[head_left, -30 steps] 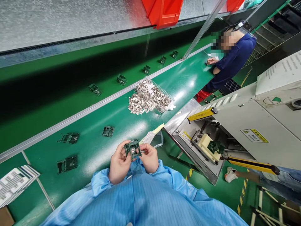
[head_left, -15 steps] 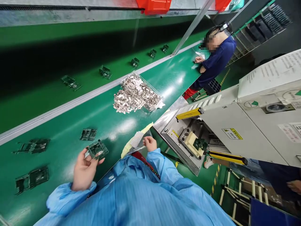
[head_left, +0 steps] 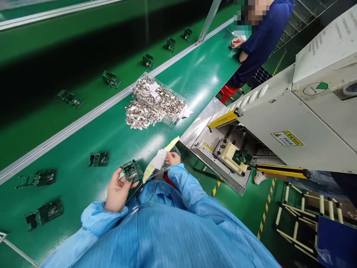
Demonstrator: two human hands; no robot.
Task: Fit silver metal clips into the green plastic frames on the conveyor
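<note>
Holding circuit board (head_left: pixel 132 169), left hand (head_left: pixel 116 194) alone now, right hand (head_left: pixel 174 159) at sheet (head_left: pixel 159 159), grip unclear

On the desk (head_left: pixel 75 147), a bare strip lies from the left of the frame to its centre, between the metal rail (head_left: pixel 97 112) and the loose green boards (head_left: pixel 46 178). At upper centre, the heap of metal pieces (head_left: pixel 141 116) stands in the way; a passage is free between it and the white pad (head_left: pixel 160 159). At right, two yellow bars (head_left: pixel 225 118) border the machine (head_left: pixel 304 119) opening.
</note>
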